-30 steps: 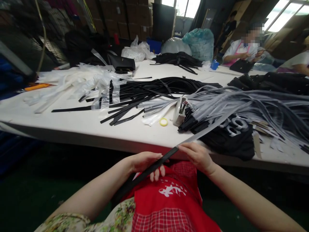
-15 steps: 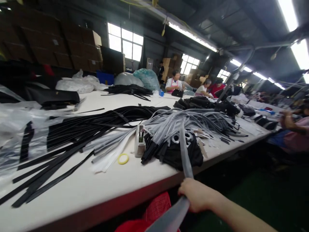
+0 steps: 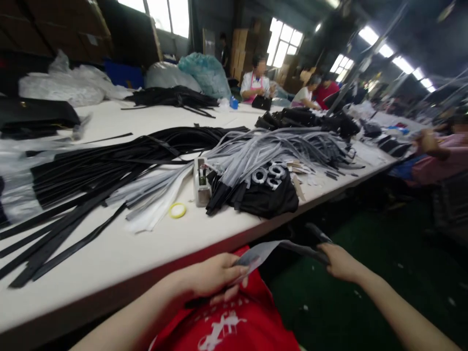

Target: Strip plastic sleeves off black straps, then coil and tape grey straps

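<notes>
A grey strip [image 3: 268, 251], partly see-through, stretches across my lap between my hands. My left hand [image 3: 219, 275] pinches its wide, pale end between thumb and fingers, above a red cloth with white print [image 3: 237, 317]. Off to the right, past the table edge, my right hand [image 3: 340, 261] closes round the darker part of the same strip, and a short dark piece sticks up beyond the fingers. On the table lies a heap of similar grey strips [image 3: 252, 146], with a folded black fabric piece [image 3: 268, 200] and several grey rings [image 3: 260, 176] at its front.
Long black strips [image 3: 91, 165] spread over the white table [image 3: 146, 263] to the left. A tape dispenser [image 3: 202, 187] and a yellow tape ring [image 3: 177, 210] stand near the front. Plastic bags [image 3: 73, 83] lie at the back. Co-workers sit across the table and at the right.
My left hand has come into view, gripping the strip's end. My right hand has moved right, and the strip has come away from the heap and now hangs over my lap. The view has tilted down.
</notes>
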Demonstrator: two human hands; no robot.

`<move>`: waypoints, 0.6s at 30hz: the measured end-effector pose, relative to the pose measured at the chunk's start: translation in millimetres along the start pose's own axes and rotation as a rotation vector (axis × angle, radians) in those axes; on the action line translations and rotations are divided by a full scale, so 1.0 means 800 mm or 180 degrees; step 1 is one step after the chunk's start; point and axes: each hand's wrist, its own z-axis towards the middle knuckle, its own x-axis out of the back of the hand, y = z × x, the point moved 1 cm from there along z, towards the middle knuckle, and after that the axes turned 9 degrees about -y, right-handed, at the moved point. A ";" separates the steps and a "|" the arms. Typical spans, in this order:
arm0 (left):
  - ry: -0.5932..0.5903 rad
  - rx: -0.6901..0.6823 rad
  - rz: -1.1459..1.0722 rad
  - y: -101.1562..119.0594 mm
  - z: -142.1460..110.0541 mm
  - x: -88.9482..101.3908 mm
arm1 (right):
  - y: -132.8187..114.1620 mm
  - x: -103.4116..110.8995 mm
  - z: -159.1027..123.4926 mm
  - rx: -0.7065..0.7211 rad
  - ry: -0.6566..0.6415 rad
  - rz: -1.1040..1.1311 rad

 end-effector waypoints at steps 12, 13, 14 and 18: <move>-0.0381 0.0763 -0.0986 -0.037 -0.063 0.013 | -0.250 -0.086 0.080 0.2583 0.0055 0.0892; -0.0472 0.0951 -0.1086 -0.040 -0.083 0.012 | -0.248 -0.095 0.081 0.2658 0.0221 0.0829; -0.0530 0.1140 -0.1216 -0.042 -0.102 0.010 | -0.247 -0.102 0.082 0.2711 0.0395 0.0786; -0.0179 0.1502 -0.1742 -0.044 -0.147 -0.004 | -0.258 -0.113 0.083 0.2754 0.0757 0.0827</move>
